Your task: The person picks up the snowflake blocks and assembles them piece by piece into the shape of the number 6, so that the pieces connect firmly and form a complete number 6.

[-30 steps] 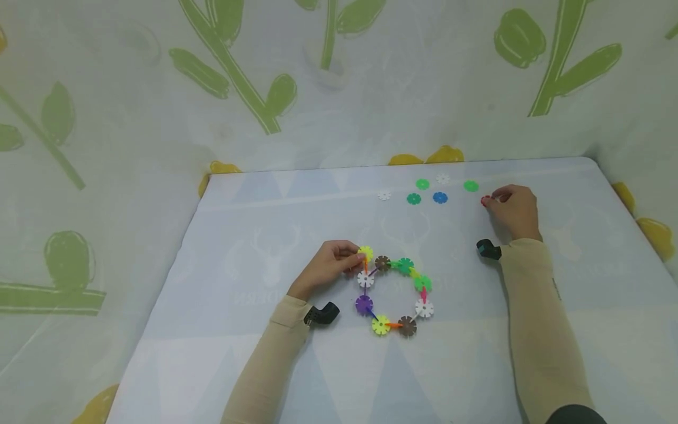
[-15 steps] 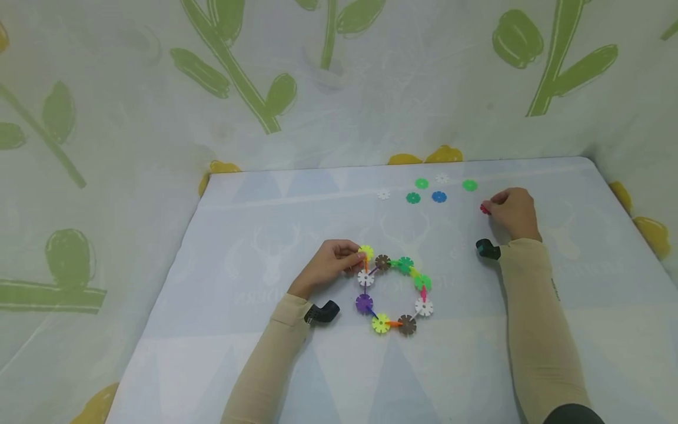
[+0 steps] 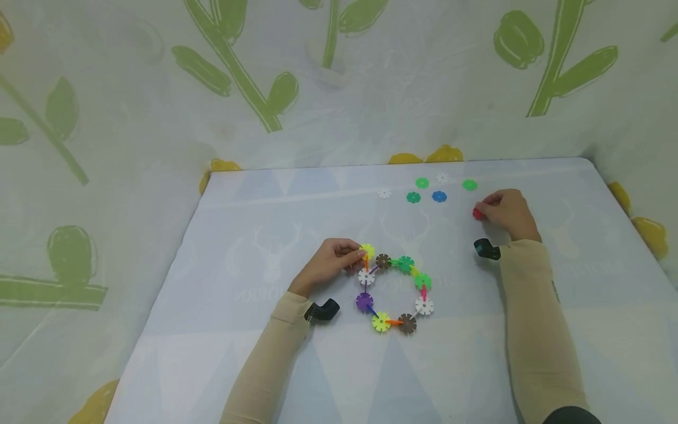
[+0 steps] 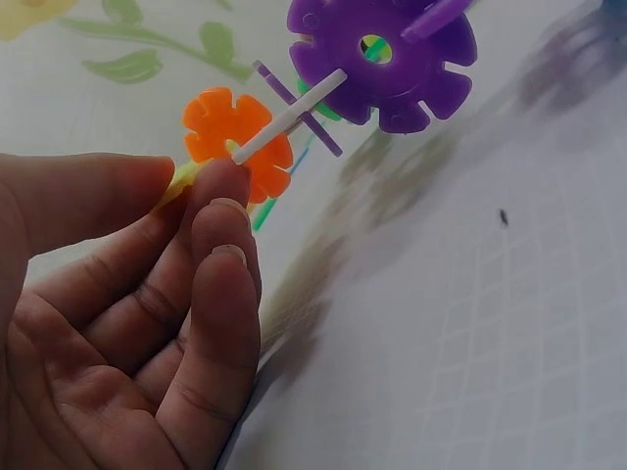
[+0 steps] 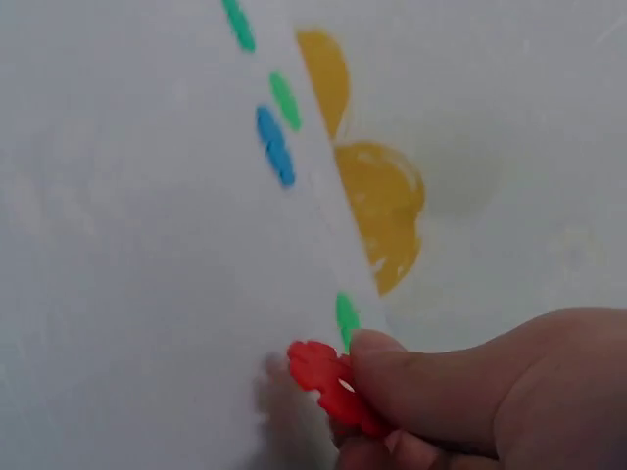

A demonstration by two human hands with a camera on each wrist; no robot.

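A ring of interlocking notched plastic discs (image 3: 407, 324) in several colours stands on the table near the middle of the head view. My left hand (image 3: 335, 262) pinches a yellow disc (image 3: 366, 251) at its upper left, between thumb and index finger. Close by in the left wrist view are an orange disc (image 4: 216, 117) and a purple disc (image 4: 392, 93). Off to the right, my right hand (image 3: 509, 212) pinches a red notched disc (image 3: 478, 214) above the table. In the right wrist view the thumb covers part of that red disc (image 5: 318, 367).
Loose discs lie along the table's far side: a blue one (image 3: 439, 196), a white one (image 3: 384, 194), a dark green one (image 3: 414, 197) and a light green one (image 3: 469, 185) among them. Behind the table (image 3: 238, 224) rises a wall with painted plants (image 3: 371, 106).
My right hand has drawn the red disc slightly toward me and to the left, and more of the disc shows. My left hand keeps its pinch on the yellow disc, almost unmoved.
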